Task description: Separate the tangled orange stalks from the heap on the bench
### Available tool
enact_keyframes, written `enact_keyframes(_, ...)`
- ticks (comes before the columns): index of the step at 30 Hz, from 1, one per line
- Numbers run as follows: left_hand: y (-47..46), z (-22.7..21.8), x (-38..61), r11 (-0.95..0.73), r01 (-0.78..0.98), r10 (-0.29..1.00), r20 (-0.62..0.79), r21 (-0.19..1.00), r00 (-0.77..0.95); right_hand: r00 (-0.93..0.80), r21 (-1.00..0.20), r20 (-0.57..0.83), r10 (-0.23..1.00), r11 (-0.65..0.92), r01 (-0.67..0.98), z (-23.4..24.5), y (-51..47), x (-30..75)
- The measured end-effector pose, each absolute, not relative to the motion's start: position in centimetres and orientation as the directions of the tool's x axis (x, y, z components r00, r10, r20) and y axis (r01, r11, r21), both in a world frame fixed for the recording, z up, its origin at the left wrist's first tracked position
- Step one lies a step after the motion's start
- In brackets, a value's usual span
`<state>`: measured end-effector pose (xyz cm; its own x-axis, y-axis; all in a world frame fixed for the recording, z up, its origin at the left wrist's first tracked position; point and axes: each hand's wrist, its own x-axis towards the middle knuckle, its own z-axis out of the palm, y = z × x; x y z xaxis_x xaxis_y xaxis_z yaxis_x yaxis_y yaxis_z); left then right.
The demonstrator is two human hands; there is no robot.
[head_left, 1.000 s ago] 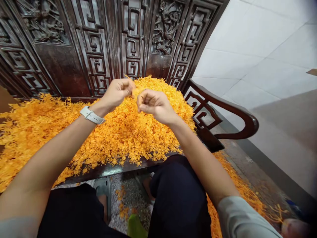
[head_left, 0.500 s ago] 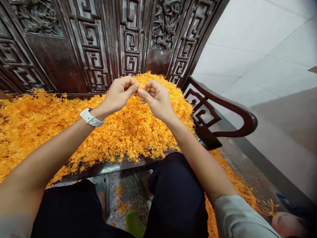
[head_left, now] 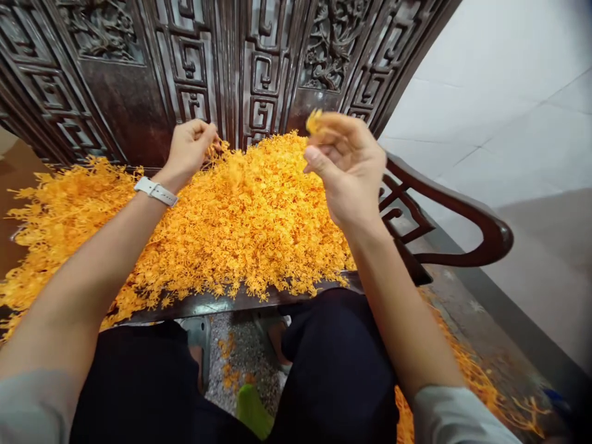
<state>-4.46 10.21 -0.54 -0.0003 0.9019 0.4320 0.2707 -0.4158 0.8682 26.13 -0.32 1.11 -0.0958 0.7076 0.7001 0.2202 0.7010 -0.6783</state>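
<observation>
A large heap of small orange plastic-looking flower-shaped pieces, with thin spiky arms, covers the dark wooden bench. Over the heap's left part, my left hand is closed in a pinch, with orange flower-shaped pieces at its fingertips. Its wrist wears a white watch strap. My right hand is raised above the heap's right side, fingers curled and slightly smeared by motion. A blurred yellow-orange flower piece shows at its fingertips; the thumb stands a little apart. Between the hands, an orange blur hangs over the heap.
Behind the heap rises the bench's carved wooden back. A curved armrest stands at the right, before a white wall. Orange strands lie on the floor at lower right. A green object sits between my legs.
My hands were together over the heap and have parted. The left has moved left, the right has moved right and up, with an orange flower piece at its fingertips. The view has shifted slightly.
</observation>
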Motion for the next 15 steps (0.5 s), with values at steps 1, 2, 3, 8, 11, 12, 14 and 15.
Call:
enact_keyframes(1, 10.1, -0.3, -4.4, -0.369, 0.219, 0.919, 0.39, 0.903, -0.062, -0.094, -0.676, 0.681, 0.726, 0.673, 0.3, 0.2, 1.0, 26.7)
enact_keyframes(2, 9.9, 0.0, -4.0, -0.337, 0.182, 0.93, 0.357, 0.924, -0.085, -0.088, -0.673, 0.66, 0.746, 0.639, 0.374, -0.6, 2.3, 27.2)
enact_keyframes(3, 9.5, 0.4, -3.4, -0.325, 0.159, 0.935, 0.342, 0.932, -0.092, -0.078, -0.67, 0.643, 0.762, 0.609, 0.424, -1.4, 3.2, 27.4)
enact_keyframes(8, 6.6, 1.3, 1.2, -0.426, 0.082, 0.905, 0.426, 0.901, 0.014, -0.13, -0.671, 0.641, 0.756, 0.635, 0.384, -1.6, 2.0, 24.5)
enact_keyframes(11, 4.9, 1.2, 3.6, -0.518, 0.047, 0.852, 0.511, 0.854, 0.113, -0.193, -0.659, 0.647, 0.737, 0.669, 0.345, -1.0, 0.3, 21.8)
enact_keyframes(12, 4.4, 1.2, 4.2, -0.537, 0.045, 0.839, 0.527, 0.843, 0.132, -0.19, -0.652, 0.655, 0.732, 0.674, 0.349, -0.9, 0.2, 21.3)
enact_keyframes(14, 3.8, 1.3, 4.9, -0.554, 0.041, 0.826, 0.542, 0.832, 0.156, -0.161, -0.623, 0.687, 0.709, 0.688, 0.372, -1.1, 0.7, 21.1)
enact_keyframes(15, 3.7, 1.3, 5.0, -0.554, 0.04, 0.825, 0.541, 0.832, 0.163, -0.152, -0.601, 0.706, 0.692, 0.699, 0.388, -1.2, 1.1, 21.3)
